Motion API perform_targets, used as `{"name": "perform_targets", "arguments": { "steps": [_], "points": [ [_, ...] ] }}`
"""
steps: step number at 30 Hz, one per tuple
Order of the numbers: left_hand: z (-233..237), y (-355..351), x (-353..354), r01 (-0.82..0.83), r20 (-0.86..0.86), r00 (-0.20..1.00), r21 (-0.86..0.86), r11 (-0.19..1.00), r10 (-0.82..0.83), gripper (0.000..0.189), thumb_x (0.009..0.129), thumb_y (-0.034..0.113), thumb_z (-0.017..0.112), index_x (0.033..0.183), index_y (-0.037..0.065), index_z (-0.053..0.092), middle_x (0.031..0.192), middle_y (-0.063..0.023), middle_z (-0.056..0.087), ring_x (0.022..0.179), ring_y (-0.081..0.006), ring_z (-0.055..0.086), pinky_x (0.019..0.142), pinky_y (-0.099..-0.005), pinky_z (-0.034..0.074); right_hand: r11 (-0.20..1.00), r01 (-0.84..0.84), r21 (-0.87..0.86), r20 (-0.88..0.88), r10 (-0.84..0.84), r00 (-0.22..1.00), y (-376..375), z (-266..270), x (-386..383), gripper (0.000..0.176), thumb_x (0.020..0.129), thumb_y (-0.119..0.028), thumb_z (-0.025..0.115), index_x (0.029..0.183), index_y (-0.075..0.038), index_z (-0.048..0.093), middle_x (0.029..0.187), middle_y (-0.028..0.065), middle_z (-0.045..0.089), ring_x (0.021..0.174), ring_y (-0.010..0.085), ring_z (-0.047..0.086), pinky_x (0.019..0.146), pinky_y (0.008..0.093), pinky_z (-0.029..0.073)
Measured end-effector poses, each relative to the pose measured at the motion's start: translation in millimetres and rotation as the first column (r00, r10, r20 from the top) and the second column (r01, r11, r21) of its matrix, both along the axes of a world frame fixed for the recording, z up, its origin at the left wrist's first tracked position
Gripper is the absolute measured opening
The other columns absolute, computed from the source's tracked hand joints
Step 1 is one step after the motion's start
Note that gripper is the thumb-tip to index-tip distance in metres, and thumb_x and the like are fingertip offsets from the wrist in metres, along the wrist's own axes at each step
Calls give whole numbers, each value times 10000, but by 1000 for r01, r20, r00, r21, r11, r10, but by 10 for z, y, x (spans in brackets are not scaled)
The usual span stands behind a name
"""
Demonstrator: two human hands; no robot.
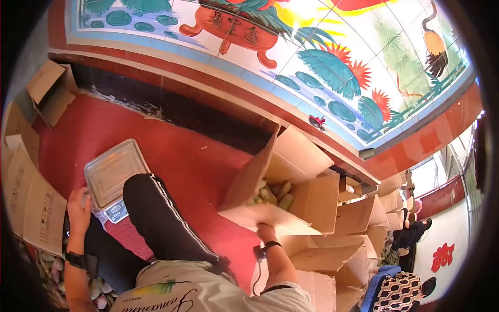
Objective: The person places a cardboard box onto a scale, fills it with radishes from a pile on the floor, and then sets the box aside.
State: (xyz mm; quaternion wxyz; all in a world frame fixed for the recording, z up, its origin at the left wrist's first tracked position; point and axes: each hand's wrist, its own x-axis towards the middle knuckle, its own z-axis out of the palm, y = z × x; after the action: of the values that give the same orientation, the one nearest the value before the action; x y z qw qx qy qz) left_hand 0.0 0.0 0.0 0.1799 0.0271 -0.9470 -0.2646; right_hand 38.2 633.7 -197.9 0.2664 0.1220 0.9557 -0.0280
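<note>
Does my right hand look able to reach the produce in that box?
Probably yes: the box is open on top and the produce uncovered; the right hand, outside its wall, would need to clear that.

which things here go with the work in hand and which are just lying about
Likely in use:
- plastic tub, left hand at its edge
- open carton, right hand at its side
- green produce inside it

Seemingly just lying about:
- carton by the far wall
- small red thing on the ledge
</note>
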Motion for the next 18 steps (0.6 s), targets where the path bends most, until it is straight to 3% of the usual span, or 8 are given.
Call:
{"name": "perform_targets", "arguments": {
  "steps": [3,5,6,7,11,13,15,18],
  "points": [
    [32,25,1,18,7,1000,-39,999,-17,169,783,90,533,906,-24,550,868,-195,566,854,-371,524,761,-410,413,969,190,156,61,-202,978,439,116,332,315,797,-195,459,1059,-134,622,1064,126,616,1006,305,573,851,390,459],
    [3,86,-38,27,19,999,-60,998,-26,152,781,72,522,893,-28,548,850,-191,566,835,-369,521,749,-411,411,948,310,73,-306,-274,912,801,5,530,317,825,-267,442,1041,-136,632,1038,117,631,998,304,582,838,388,465],
    [-11,114,-51,30,6,1000,-60,998,-30,143,778,61,524,884,-31,548,839,-187,566,822,-366,520,742,-412,410,932,358,56,-174,-344,923,858,34,512,373,836,-359,438,1066,-125,617,1051,114,629,1000,303,584,842,381,463],
    [-13,125,-62,34,5,999,-62,998,-34,143,778,61,524,884,-31,548,839,-187,566,822,-366,520,742,-412,410,931,362,55,-174,-348,921,846,24,524,373,836,-359,438,1066,-125,617,1051,114,629,1000,303,584,842,381,463],
    [4,161,-67,37,-12,999,-93,995,-38,133,770,50,529,875,-30,549,832,-184,567,818,-363,522,739,-411,411,990,107,-93,-121,-118,986,276,51,494,461,827,-422,490,1149,-100,559,1060,133,618,992,311,581,854,378,454],
    [-10,161,-73,37,-13,999,-101,994,-39,128,766,44,530,868,-30,550,830,-183,568,816,-362,523,739,-410,411,946,-106,-308,-73,88,993,115,-394,435,465,811,-364,543,1190,-94,521,1039,167,614,965,327,584,842,395,455],
    [-55,104,-59,38,25,999,-129,991,-35,128,792,60,510,883,-24,540,857,-174,555,848,-346,525,763,-390,410,881,-252,-401,-251,159,955,-375,-253,357,463,786,-270,589,1202,-89,497,996,215,605,929,364,576,816,429,454],
    [-45,101,-43,35,31,999,-119,992,-31,121,790,53,511,878,-26,540,848,-174,555,842,-346,525,759,-383,412,882,-164,-441,-255,52,966,-756,-238,106,414,782,-220,585,1153,-51,510,1042,214,581,974,384,542,826,446,447]
  ]
}}
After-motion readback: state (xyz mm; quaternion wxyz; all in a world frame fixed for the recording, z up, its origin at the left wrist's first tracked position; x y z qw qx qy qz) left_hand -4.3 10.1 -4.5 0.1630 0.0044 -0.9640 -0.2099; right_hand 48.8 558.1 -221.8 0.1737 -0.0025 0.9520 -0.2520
